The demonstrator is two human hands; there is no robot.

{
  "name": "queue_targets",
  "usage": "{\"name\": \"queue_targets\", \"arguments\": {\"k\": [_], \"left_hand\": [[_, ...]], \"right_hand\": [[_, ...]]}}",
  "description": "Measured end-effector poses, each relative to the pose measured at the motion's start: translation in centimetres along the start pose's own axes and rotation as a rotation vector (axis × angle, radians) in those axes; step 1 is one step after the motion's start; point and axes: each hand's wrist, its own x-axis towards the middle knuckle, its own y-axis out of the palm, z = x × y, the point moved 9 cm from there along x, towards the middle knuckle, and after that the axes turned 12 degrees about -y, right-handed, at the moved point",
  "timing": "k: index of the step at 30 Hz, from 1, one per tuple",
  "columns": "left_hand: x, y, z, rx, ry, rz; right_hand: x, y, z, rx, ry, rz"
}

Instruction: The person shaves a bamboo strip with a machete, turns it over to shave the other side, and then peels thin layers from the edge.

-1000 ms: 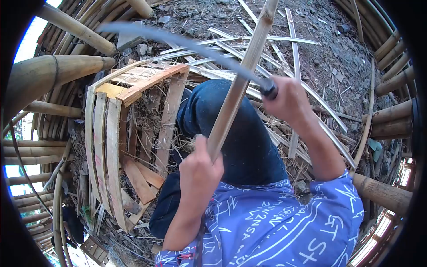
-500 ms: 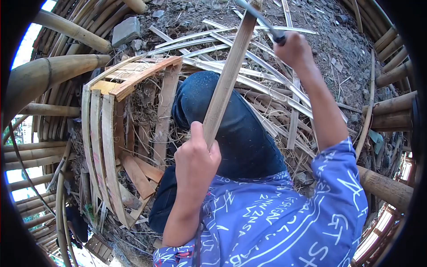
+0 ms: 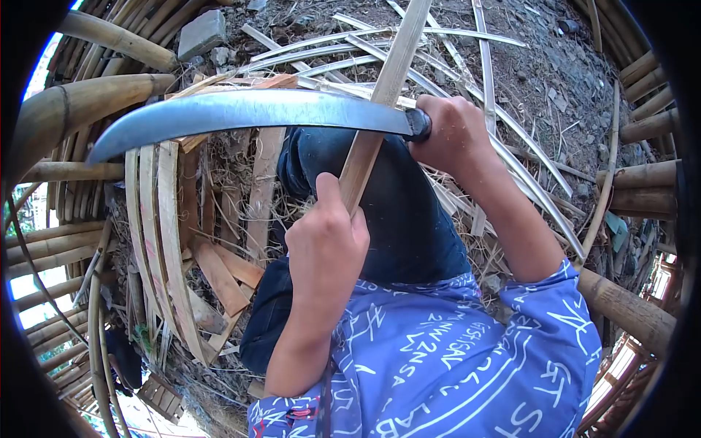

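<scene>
My left hand [image 3: 326, 237] is closed around the near end of a long bamboo strip [image 3: 403, 55], thumb lying along it. The strip slants up and away over my bent knee in dark jeans. In my right hand [image 3: 454, 135] is the dark handle of a machete, fingers wrapped round it. The machete's broad, curved steel blade [image 3: 241, 109] reaches far to the left, its tip over the wooden crate. Near the handle the blade crosses over the strip, a short way beyond my left hand.
A slatted wooden crate [image 3: 166, 241] stands at left, with loose wood pieces in it. Split bamboo strips [image 3: 504, 120] and thin shavings litter the ground ahead. A concrete block [image 3: 202, 35] lies at the upper left. Thick bamboo poles [image 3: 95, 109] line both sides.
My right hand has come down toward me along the strip, and the machete has swung round so its blade now points left across it. My left hand stays on the strip.
</scene>
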Motion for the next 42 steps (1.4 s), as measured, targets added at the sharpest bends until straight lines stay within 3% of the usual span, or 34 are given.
{"name": "queue_targets", "arguments": {"k": [3, 5, 9, 12, 15, 19, 24, 26, 28, 32, 36, 42], "left_hand": [[-0.4, -0.1, 0.2, 0.005, 0.002, -0.012], [-0.9, -0.2, -0.1, 0.082, 0.089, -0.033], [-1.4, -0.3, 0.3, 0.047, 0.054, -0.021], [-0.9, 0.0, 0.4, 0.068, 0.003, -0.022], [-0.3, 0.0, 0.8, -0.004, -0.098, 0.037], [-0.4, 0.1, 0.0, 0.132, 0.043, 0.001], [-0.8, -0.3, 0.2, 0.058, 0.083, -0.052], [-1.0, -0.2, 1.3, -0.079, -0.021, 0.020], [-1.3, -0.3, 1.3, -0.047, 0.006, 0.007], [-1.4, -0.3, 1.9, -0.030, 0.033, 0.003], [-1.9, -0.9, 3.2, -0.098, 0.066, 0.042], [-4.8, -0.5, 10.2, -0.113, 0.057, 0.106]], "right_hand": [[0.7, 0.4, -0.6, -0.028, -0.001, 0.034], [1.5, 0.2, -4.2, -0.047, 0.126, -0.049], [3.2, -2.8, -9.6, 0.049, 0.287, -0.241], [2.9, -3.3, -7.2, 0.053, 0.203, -0.264], [0.4, -1.8, -2.2, 0.226, 0.151, -0.097], [-2.0, -0.5, 2.2, 0.068, 0.004, 0.016], [-0.4, -0.6, 0.8, 0.011, 0.020, 0.101], [0.3, -1.8, -2.5, -0.015, 0.186, 0.030], [1.2, -1.6, -5.5, 0.014, 0.264, 0.002], [1.6, -2.3, -8.8, 0.007, 0.308, -0.164], [-0.4, -0.8, -7.5, 0.169, 0.173, -0.382], [-3.5, -1.0, -6.4, 0.243, 0.137, -0.457]]}}
